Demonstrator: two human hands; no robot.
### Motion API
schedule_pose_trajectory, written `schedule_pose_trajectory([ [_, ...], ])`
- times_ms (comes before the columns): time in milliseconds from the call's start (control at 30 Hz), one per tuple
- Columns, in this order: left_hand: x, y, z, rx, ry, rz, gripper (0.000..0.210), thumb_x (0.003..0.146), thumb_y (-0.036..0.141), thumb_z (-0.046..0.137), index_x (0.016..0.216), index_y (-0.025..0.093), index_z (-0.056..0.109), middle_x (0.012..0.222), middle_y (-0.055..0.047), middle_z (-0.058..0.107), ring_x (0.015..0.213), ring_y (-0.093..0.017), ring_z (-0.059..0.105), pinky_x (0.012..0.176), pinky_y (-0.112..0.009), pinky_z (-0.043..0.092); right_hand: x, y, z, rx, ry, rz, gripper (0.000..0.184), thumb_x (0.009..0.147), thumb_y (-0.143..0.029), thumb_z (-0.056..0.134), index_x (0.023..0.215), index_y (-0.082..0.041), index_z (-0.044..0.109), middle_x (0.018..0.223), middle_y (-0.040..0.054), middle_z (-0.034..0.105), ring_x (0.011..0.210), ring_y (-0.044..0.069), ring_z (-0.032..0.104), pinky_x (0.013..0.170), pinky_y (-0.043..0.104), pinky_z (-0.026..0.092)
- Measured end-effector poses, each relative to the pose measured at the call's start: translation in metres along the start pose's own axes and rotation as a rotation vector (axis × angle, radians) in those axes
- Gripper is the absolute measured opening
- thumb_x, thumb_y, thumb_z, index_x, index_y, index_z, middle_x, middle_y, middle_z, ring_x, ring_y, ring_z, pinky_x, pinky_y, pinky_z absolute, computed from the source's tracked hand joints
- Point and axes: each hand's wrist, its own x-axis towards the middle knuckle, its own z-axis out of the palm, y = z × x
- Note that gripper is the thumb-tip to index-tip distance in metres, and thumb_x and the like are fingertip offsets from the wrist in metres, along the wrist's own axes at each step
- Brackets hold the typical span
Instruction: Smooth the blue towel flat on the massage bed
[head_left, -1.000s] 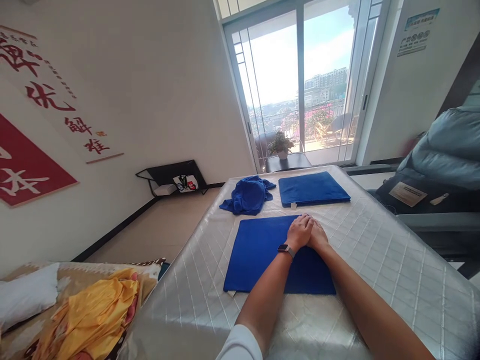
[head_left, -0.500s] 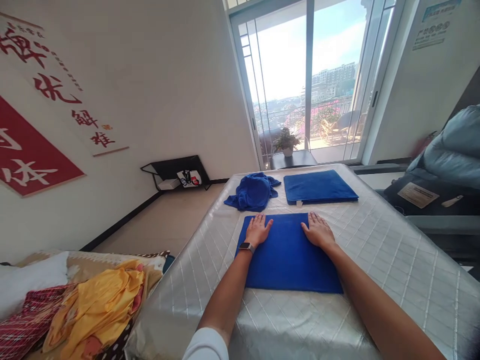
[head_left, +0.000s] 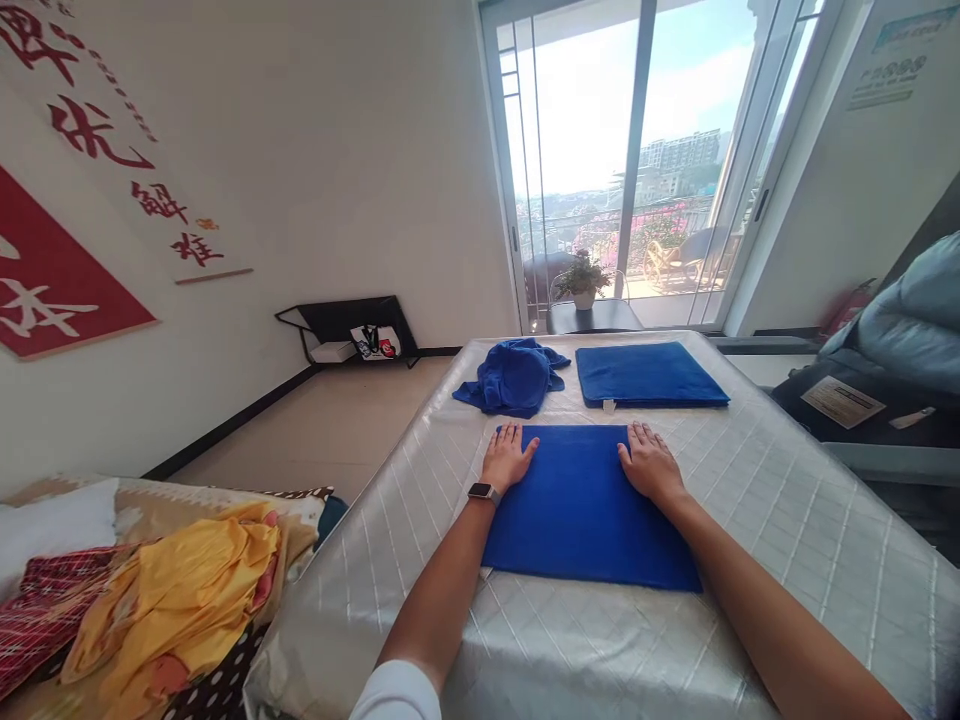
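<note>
A crumpled deep-blue soft cloth lies towards the far left of the table, which wears a silver quilted cover. Nearer the camera, the person's left hand lies palm-down at the far left corner of a flat rectangle of folded blue cloth, its fingers outstretched and gripping nothing. The rectangle lies squarely before the person. At its far right corner the right hand rests likewise, fingers straight and holding nothing. Beyond sits a second folded blue cloth. The step in hand looks like smoothing; it would probably go best with flat palms, even pressure and outward strokes, without dragging the layers out of line.

At far left, a red hanging banner shows a white character, with another cut off; the white hanging scroll beside it carries red brushed characters, 优, 解 and 难 among them. A white bag printed in black and red shows no readable brand. A small white tag on the second cloth, a pale printed label and a wall notice farther right cannot be read.
</note>
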Motion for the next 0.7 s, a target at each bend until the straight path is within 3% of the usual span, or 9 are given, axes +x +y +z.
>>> schedule_pose_trajectory([
  [100,0.000,-0.001,0.001,-0.005,0.009,-0.003,0.081,0.100,0.064,0.010,0.155,0.009,0.031,0.162,-0.014,0.028,0.151,-0.026,0.021,0.124,-0.044,0.015,-0.010,-0.004,-0.002,-0.009,0.038,-0.081,0.065,0.101,-0.037,0.019,0.153,-0.001,0.033,0.161,0.0150,0.029,0.152,0.023,0.016,0.124,0.040,0.010],
  [267,0.001,0.001,0.002,-0.008,0.018,-0.006,0.080,0.100,0.063,0.012,0.155,0.008,0.032,0.162,-0.014,0.028,0.151,-0.026,0.021,0.124,-0.043,0.013,-0.023,-0.006,0.002,0.029,-0.169,-0.019,0.081,0.099,-0.059,0.014,0.157,-0.003,0.024,0.164,0.0132,0.021,0.152,0.024,0.015,0.124,0.039,0.013],
  [700,0.002,0.000,0.006,-0.046,0.042,-0.012,0.081,0.099,0.064,0.011,0.154,0.009,0.033,0.161,-0.014,0.030,0.150,-0.026,0.022,0.123,-0.044,0.013,-0.029,-0.005,-0.006,0.000,-0.226,-0.027,0.084,0.098,-0.060,0.008,0.158,-0.003,0.019,0.165,0.0128,0.015,0.153,0.022,0.011,0.124,0.040,0.012],
])
